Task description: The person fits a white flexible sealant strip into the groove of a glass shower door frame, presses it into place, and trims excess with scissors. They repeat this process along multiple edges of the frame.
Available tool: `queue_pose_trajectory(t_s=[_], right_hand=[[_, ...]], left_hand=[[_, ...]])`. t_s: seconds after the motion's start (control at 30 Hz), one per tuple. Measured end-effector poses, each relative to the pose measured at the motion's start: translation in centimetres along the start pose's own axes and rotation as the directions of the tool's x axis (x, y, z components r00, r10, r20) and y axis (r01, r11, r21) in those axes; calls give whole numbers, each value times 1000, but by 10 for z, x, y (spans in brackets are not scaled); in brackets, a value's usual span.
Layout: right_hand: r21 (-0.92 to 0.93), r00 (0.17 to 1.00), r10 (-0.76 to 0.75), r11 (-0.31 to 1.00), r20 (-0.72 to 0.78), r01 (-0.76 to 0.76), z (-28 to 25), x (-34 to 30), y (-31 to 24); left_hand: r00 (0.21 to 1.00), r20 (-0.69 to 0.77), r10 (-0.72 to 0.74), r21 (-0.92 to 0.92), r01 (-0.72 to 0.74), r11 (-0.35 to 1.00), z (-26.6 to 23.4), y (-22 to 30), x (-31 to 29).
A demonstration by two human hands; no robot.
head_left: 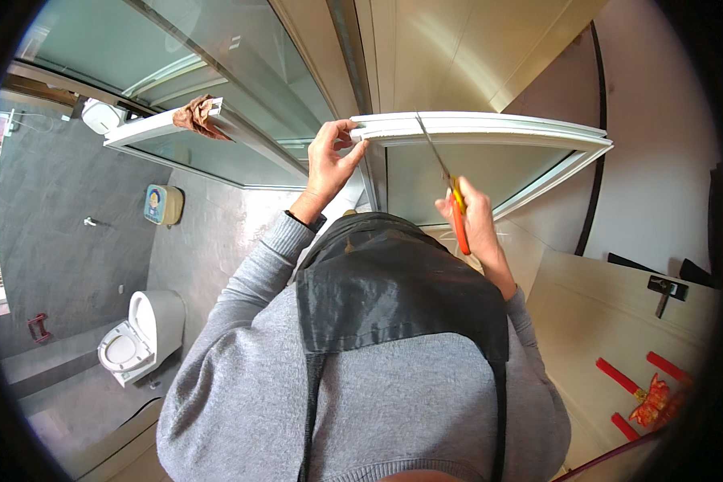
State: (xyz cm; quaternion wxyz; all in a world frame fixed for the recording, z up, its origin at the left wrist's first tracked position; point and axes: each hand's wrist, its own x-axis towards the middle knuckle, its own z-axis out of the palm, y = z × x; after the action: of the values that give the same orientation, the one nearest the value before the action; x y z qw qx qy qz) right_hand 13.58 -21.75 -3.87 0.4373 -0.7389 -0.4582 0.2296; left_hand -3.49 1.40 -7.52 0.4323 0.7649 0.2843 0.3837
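A white-framed glass door panel [490,124] stands in front of me, its grooved top edge facing up. My left hand [333,157] grips the left end of this edge, thumb on the near side and fingers at the far side. In my right hand [475,217] is a tool with a long thin metal blade and an orange and yellow handle [459,225]; my fingers are closed round the handle. The blade slants up and left, and its tip lies over the top edge of the frame. I cannot tell whether the tip touches it.
Another white-framed panel [165,127] stands at the left with a crumpled brown cloth [197,117] on its corner. A toilet [149,333] and a small bin [163,205] are farther left. A cream door [618,321] with a black handle and red decorations stands at the right.
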Motion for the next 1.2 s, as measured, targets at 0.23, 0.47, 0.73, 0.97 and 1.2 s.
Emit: queue_pose_trajectory(t_s=[0.23,0.47,0.73,0.97,1.2], right_hand=[[-267,960,-272,932,-66,246,-3,65,-61],[-432,948,-314,847,61,308,53,121,-62],[-344,973,-214,911,81,229,63,133,-60],[-287,968,-241,925,65,250,66,136,-59],[-282,977,-204,936,57,212,70,140,-58]], left_hand=[[994,-17,-105,-212,99,972,4,-16,-5],[991,-119,-58,-217,31,976,14,-11,-13],[985,-149,-90,-226,55,972,19,-10,-13],[989,-130,-77,-246,43,968,15,-12,-10],[971,-207,-116,-234,66,970,21,-5,-11]])
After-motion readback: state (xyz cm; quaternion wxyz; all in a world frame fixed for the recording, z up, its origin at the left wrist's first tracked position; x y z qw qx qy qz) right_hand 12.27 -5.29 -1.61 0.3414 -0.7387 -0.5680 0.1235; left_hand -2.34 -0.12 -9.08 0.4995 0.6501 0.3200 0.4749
